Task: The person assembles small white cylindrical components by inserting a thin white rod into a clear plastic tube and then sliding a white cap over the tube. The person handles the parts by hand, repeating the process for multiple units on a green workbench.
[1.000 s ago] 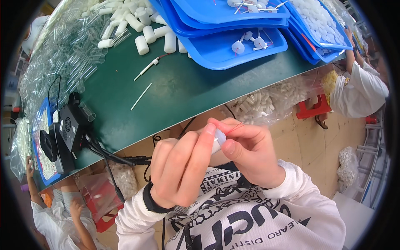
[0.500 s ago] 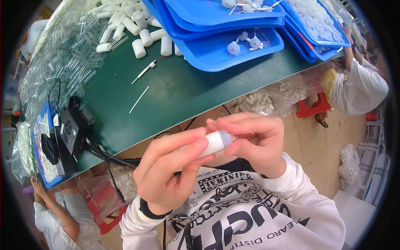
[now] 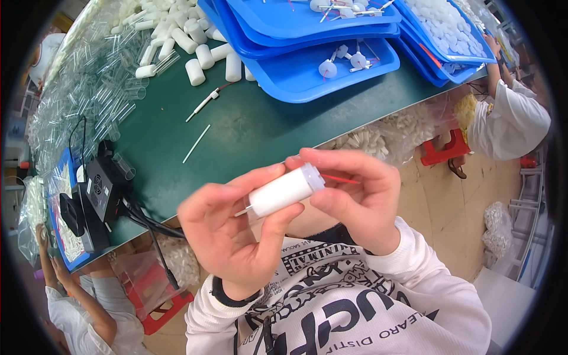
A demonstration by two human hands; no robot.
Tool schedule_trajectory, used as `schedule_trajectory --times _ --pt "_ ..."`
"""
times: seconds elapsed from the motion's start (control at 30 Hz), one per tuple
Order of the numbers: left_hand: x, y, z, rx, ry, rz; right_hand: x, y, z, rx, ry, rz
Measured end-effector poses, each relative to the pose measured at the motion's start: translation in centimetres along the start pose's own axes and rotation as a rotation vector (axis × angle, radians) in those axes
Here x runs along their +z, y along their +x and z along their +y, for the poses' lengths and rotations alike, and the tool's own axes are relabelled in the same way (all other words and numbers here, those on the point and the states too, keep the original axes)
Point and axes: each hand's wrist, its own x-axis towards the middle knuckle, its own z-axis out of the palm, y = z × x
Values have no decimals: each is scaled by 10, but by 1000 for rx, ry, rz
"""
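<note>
A person holds a white roll (image 3: 278,195) between both hands, in the air in front of the chest and just off the near edge of the green table (image 3: 248,142). The left hand (image 3: 234,234) pinches the roll's left part between thumb and fingers, with a thin white stick (image 3: 242,211) poking out at that end. The right hand (image 3: 362,198) pinches the pale cap (image 3: 313,176) at the roll's right end between thumb and fingertips; a red wire (image 3: 342,178) runs from the cap toward the right palm. The roll tilts, its right end farther and higher. On the table, beyond the hands to the left, lie a loose white stick (image 3: 196,144) and, farther off, a wired stick (image 3: 203,106). Farther still are piled white rolls (image 3: 184,40), with clear tubes (image 3: 89,94) to their left and stacked blue trays (image 3: 302,89) to their right.
</note>
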Motion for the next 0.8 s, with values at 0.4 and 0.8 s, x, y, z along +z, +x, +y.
schedule_trajectory --times 0.4,0.8 --pt "-4 -3 -12 -164 -113 227 5 1 4 -30 -21 88" --pt "6 -1 -17 -237 -187 290 12 0 18 -289 -456 333"
